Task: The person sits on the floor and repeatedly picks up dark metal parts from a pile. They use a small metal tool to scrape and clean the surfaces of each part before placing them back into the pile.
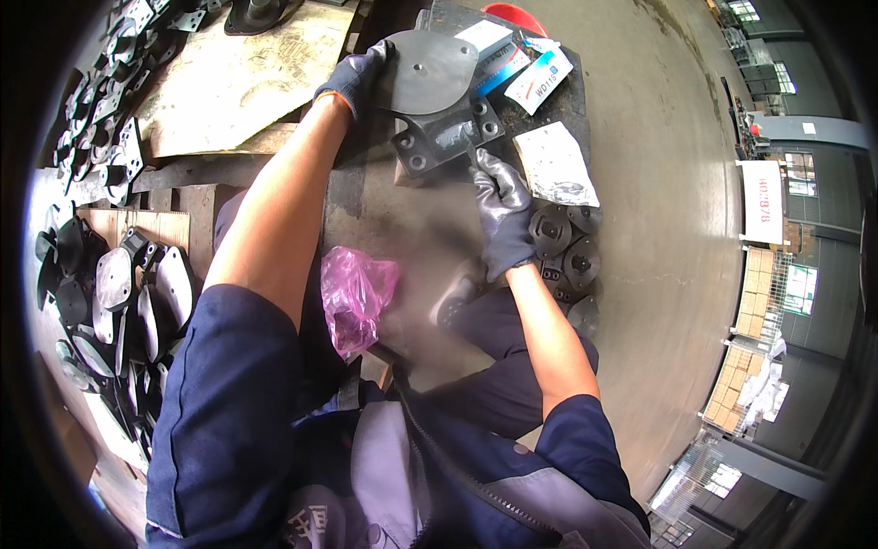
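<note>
A dark metal mounting bracket (425, 73) with a broad rounded plate and a drilled rectangular base rests on the work surface ahead of me. My left hand (357, 78), in a dark coated glove, is closed on the left edge of its rounded plate. At the near side of the base is my right hand (504, 210), gloved alike, with its fingers curled in. Its fingertips meet the bracket's near edge; whatever lies inside them is hidden. A white packet (555, 165) lies right of the bracket. Beyond it sit a white-and-blue box (540, 80) and part of a red bowl (517, 16).
Several similar dark brackets (581, 263) are stacked below the right of the work surface. More metal parts (114, 279) crowd the left, by a plywood sheet (247, 82). A pink plastic bag (357, 297) is between my arms. Wire cages with cartons (757, 293) stand far right.
</note>
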{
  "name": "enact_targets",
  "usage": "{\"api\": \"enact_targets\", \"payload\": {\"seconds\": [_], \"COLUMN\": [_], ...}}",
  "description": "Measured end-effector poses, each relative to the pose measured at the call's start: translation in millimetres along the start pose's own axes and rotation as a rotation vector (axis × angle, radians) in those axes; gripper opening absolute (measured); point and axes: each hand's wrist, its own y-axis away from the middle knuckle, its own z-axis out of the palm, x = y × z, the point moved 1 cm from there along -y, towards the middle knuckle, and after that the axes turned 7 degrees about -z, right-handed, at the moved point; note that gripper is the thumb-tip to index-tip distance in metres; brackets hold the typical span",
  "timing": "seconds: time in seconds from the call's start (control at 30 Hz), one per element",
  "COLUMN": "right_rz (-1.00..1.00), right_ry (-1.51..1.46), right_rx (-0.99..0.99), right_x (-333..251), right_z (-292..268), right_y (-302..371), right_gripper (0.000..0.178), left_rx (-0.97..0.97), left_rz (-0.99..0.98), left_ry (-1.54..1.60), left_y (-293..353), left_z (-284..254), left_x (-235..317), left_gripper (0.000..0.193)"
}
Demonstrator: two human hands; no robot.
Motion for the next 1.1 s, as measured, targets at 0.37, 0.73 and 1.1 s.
{"api": "enact_targets", "payload": {"seconds": [0.37,0.73,1.1], "right_rz": [-0.014,0.191,-0.002], "right_ry": [-0.044,-0.285,-0.091], "right_rx": [-0.033,-0.15,0.104], "right_x": [-26,-37,3], "right_z": [5,10,-3], "right_y": [9,10,-6], "right_gripper": [0.019,0.02,0.022], "left_rx": [-0.011,0.031,0.022], "left_rz": [-0.105,-0.006,-0.035], "left_ry": [0.144,-0.006,0.059], "left_y": [16,-16,-16], "left_z": [8,0,4], "left_x": [7,-9,-7], "left_gripper": [0.052,0.051,0.052]}}
